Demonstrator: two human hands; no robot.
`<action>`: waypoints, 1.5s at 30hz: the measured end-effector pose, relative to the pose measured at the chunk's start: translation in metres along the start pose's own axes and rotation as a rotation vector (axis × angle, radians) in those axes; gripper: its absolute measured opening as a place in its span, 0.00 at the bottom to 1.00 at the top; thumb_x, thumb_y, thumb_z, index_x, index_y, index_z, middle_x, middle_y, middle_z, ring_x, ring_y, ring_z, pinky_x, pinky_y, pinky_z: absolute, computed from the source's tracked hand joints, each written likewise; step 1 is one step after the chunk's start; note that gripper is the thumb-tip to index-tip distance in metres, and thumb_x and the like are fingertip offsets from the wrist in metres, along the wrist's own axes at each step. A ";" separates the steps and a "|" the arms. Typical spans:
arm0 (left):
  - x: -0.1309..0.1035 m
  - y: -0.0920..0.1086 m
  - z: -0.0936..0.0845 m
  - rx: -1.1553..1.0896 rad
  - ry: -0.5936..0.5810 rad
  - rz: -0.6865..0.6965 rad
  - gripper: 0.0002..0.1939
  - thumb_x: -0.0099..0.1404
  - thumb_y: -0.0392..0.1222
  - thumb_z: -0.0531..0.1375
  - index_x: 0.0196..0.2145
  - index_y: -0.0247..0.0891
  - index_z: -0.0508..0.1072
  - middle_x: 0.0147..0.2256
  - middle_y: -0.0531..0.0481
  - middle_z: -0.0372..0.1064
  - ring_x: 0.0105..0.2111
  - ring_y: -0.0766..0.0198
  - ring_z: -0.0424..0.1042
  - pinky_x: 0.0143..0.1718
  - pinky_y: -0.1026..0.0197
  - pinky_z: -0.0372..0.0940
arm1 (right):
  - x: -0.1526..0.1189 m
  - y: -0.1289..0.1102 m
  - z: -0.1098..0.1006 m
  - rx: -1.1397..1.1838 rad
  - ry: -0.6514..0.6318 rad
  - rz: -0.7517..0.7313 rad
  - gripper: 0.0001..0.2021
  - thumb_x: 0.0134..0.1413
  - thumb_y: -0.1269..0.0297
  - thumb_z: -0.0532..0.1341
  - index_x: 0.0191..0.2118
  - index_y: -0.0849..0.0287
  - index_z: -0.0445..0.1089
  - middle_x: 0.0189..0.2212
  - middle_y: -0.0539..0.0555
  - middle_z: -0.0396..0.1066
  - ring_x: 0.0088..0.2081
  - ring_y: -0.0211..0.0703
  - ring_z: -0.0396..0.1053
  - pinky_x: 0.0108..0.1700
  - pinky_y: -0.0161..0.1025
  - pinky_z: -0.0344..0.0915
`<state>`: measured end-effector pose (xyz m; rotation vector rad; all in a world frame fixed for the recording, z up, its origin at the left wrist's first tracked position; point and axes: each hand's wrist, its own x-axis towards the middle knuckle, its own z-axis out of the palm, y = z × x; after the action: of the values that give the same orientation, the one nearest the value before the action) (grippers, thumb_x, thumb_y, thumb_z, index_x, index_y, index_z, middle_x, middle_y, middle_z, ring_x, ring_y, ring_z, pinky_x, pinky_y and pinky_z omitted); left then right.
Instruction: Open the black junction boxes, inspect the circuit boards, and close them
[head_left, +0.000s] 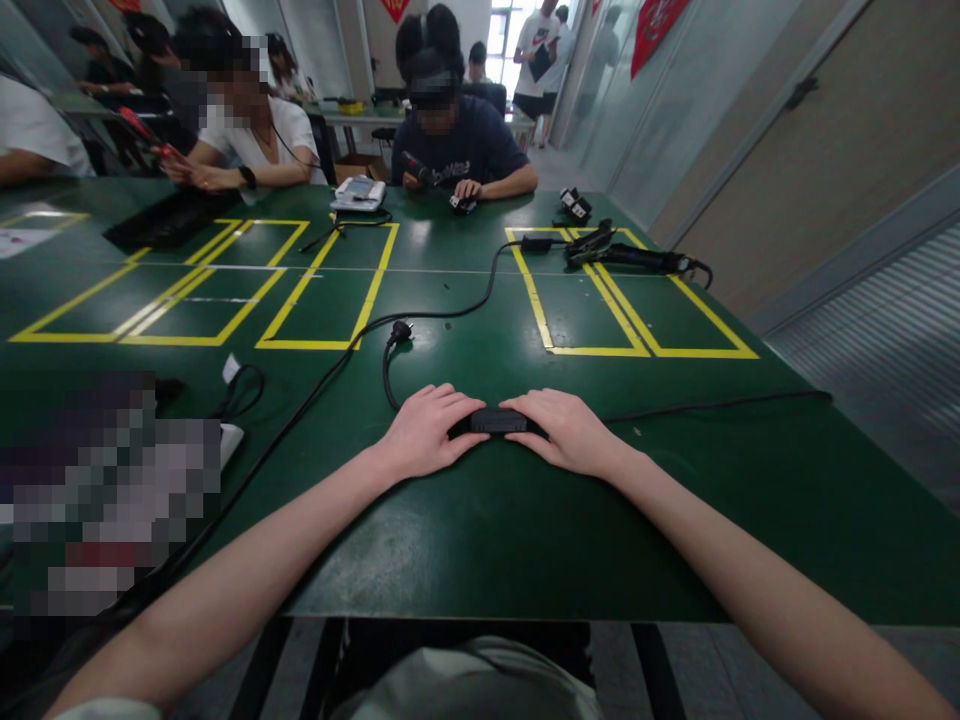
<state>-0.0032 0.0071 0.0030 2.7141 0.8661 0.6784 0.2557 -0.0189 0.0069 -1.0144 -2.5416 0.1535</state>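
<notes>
A small black box, which looks like a power adapter, rests on the green table between my two hands. My left hand grips its left end, fingertips on the far side and thumb on the near side. At the right end, my right hand pinches it the same way. A short black cord with a plug curves out from behind my left hand. From beneath my right hand a thin black cable runs to the table's right edge. Both palms hide the adapter's ends.
Yellow tape rectangles mark the green table. A long black cable crosses it diagonally. A black tool-like device lies at back right, a black tray at back left. Across the table, a person in dark blue handles small items.
</notes>
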 end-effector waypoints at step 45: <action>-0.005 0.006 -0.005 0.097 0.260 0.241 0.29 0.74 0.40 0.58 0.70 0.41 0.59 0.69 0.37 0.57 0.69 0.50 0.58 0.69 0.41 0.56 | -0.006 0.023 -0.040 0.863 0.491 0.591 0.25 0.43 0.43 0.75 0.28 0.54 0.62 0.26 0.51 0.77 0.25 0.43 0.73 0.28 0.37 0.68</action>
<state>-0.0062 0.0000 0.0080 2.8902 0.6411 1.0843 0.2904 -0.0076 0.0363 -1.1778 -1.4244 0.9344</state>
